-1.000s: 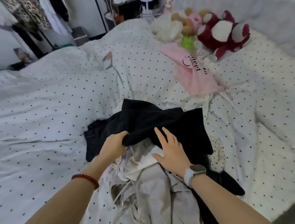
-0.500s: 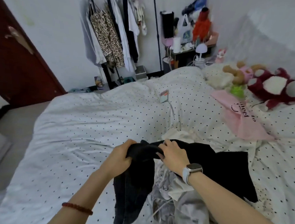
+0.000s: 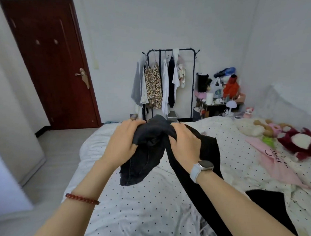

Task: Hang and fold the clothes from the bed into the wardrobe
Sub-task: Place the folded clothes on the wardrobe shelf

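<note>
A black garment (image 3: 146, 153) hangs in the air above the bed, held up by both hands. My left hand (image 3: 122, 143) grips its bunched top edge on the left, and my right hand (image 3: 185, 144) grips the top on the right. One part droops below my left hand; a long black part trails down under my right forearm to the bed. More black cloth (image 3: 265, 199) lies on the bed at the lower right. A pink garment (image 3: 277, 164) with dark lettering lies flat further right. The dotted white bed cover (image 3: 143, 206) spreads below.
A black clothes rack (image 3: 170, 82) with several hung garments stands against the far wall. A dark red door (image 3: 51, 68) is at the left, a white wardrobe panel (image 3: 10, 120) nearer left. Plush toys (image 3: 299, 142) and a cluttered bedside table (image 3: 221, 101) sit at the right.
Both hands have lifted the black garment up off the pile to chest height. My view has tilted up, showing the door, the wall and the rack.
</note>
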Action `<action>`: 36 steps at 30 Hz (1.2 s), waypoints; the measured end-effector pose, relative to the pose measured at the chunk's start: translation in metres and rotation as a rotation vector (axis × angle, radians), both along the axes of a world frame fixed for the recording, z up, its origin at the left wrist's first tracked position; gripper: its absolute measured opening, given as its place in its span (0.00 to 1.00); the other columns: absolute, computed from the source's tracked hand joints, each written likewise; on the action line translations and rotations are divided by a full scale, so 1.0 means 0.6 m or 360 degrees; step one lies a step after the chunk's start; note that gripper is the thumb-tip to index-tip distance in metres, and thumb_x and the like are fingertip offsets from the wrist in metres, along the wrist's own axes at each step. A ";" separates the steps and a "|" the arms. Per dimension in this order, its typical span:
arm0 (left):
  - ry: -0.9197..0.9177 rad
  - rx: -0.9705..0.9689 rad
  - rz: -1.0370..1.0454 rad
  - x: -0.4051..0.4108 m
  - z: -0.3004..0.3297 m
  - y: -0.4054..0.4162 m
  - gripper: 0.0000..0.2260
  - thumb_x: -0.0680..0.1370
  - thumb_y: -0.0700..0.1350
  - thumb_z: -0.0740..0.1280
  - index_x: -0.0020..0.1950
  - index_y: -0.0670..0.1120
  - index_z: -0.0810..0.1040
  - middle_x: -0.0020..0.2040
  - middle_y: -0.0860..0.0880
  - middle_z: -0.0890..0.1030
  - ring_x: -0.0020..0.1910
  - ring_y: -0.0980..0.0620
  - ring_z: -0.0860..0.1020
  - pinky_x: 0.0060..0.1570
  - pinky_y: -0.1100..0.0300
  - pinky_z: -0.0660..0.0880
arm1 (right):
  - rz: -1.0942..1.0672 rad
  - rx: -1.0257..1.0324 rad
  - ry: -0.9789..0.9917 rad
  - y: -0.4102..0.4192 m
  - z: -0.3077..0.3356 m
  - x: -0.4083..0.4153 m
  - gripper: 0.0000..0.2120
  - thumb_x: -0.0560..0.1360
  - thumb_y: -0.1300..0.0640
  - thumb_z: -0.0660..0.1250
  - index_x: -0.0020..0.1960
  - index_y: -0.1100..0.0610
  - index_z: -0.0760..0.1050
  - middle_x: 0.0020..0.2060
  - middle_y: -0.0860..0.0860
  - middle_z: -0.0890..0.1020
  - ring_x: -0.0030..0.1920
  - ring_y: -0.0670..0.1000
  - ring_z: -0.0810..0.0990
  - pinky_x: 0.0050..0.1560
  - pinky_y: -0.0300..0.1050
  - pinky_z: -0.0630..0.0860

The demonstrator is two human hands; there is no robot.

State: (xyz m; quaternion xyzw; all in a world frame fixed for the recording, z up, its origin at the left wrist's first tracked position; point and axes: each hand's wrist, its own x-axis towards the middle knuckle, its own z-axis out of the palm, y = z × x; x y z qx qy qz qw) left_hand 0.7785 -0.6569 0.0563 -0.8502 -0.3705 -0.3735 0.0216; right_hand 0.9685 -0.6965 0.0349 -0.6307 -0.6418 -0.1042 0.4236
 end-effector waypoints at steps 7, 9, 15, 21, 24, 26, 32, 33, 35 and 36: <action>0.1187 -0.0422 0.0273 -0.237 -0.225 -0.100 0.33 0.60 0.49 0.78 0.62 0.52 0.68 0.55 0.49 0.75 0.57 0.48 0.71 0.50 0.51 0.74 | 0.0691 -0.1592 -0.0400 -0.136 -0.216 -0.137 0.26 0.78 0.46 0.60 0.73 0.56 0.60 0.68 0.53 0.67 0.68 0.54 0.66 0.62 0.47 0.69; 0.1372 -0.1047 0.0409 -0.288 -0.307 -0.143 0.27 0.73 0.52 0.69 0.69 0.51 0.65 0.68 0.46 0.65 0.70 0.43 0.61 0.65 0.44 0.63 | 0.0781 -0.2200 -0.0405 -0.171 -0.285 -0.166 0.27 0.80 0.46 0.57 0.74 0.57 0.58 0.72 0.53 0.63 0.71 0.54 0.64 0.69 0.46 0.63; 0.1005 -0.1719 0.0552 -0.325 -0.436 -0.205 0.21 0.80 0.54 0.59 0.72 0.51 0.63 0.71 0.46 0.64 0.70 0.45 0.61 0.67 0.48 0.64 | 0.0625 -0.2172 -0.0109 -0.165 -0.375 -0.189 0.20 0.81 0.52 0.54 0.71 0.58 0.64 0.65 0.54 0.74 0.63 0.53 0.73 0.61 0.42 0.68; 0.0295 -0.1965 0.0697 -0.298 -0.514 -0.163 0.20 0.81 0.48 0.59 0.72 0.44 0.64 0.69 0.44 0.66 0.68 0.45 0.67 0.65 0.57 0.65 | 0.0513 -0.1967 0.0186 -0.052 -0.461 -0.211 0.21 0.81 0.54 0.55 0.72 0.58 0.62 0.67 0.55 0.70 0.65 0.55 0.71 0.65 0.46 0.68; 0.0121 -0.2018 0.0736 -0.275 -0.550 -0.134 0.19 0.81 0.47 0.59 0.71 0.44 0.65 0.69 0.43 0.68 0.66 0.47 0.69 0.65 0.59 0.65 | 0.0387 -0.2065 0.0305 -0.010 -0.519 -0.225 0.25 0.80 0.54 0.57 0.74 0.60 0.57 0.70 0.56 0.67 0.69 0.56 0.67 0.67 0.49 0.67; -0.0062 -0.2123 0.0807 -0.261 -0.569 -0.108 0.19 0.81 0.47 0.59 0.71 0.44 0.65 0.69 0.45 0.69 0.66 0.48 0.70 0.65 0.58 0.66 | 0.0283 -0.2184 0.0382 0.008 -0.562 -0.235 0.27 0.79 0.53 0.59 0.74 0.61 0.55 0.69 0.58 0.68 0.68 0.58 0.68 0.64 0.49 0.69; -0.1264 -0.2436 0.0924 -0.253 -0.560 -0.041 0.31 0.76 0.59 0.63 0.75 0.51 0.57 0.71 0.50 0.65 0.67 0.50 0.68 0.63 0.50 0.70 | 0.1204 -0.2104 0.0259 -0.047 -0.538 -0.295 0.26 0.81 0.55 0.55 0.76 0.52 0.50 0.70 0.52 0.66 0.69 0.53 0.64 0.68 0.46 0.63; -0.1387 -0.2403 0.0917 -0.261 -0.561 -0.030 0.35 0.74 0.61 0.65 0.75 0.53 0.54 0.71 0.50 0.65 0.67 0.49 0.68 0.64 0.49 0.69 | 0.1460 -0.2184 0.0094 -0.059 -0.526 -0.307 0.26 0.81 0.55 0.53 0.77 0.50 0.47 0.68 0.53 0.66 0.67 0.53 0.64 0.67 0.48 0.64; -0.1377 -0.2299 0.0919 -0.277 -0.561 -0.007 0.45 0.66 0.64 0.72 0.76 0.55 0.52 0.71 0.49 0.65 0.67 0.47 0.69 0.65 0.47 0.69 | 0.1760 -0.2339 -0.0166 -0.067 -0.515 -0.323 0.26 0.81 0.55 0.51 0.76 0.48 0.48 0.66 0.53 0.66 0.64 0.53 0.64 0.66 0.50 0.64; -0.1250 -0.2270 0.0962 -0.284 -0.562 0.005 0.49 0.62 0.64 0.75 0.75 0.56 0.51 0.71 0.49 0.65 0.67 0.46 0.69 0.65 0.46 0.69 | 0.1771 -0.2345 -0.0185 -0.062 -0.516 -0.325 0.24 0.81 0.56 0.51 0.76 0.49 0.53 0.67 0.52 0.67 0.65 0.52 0.64 0.67 0.49 0.63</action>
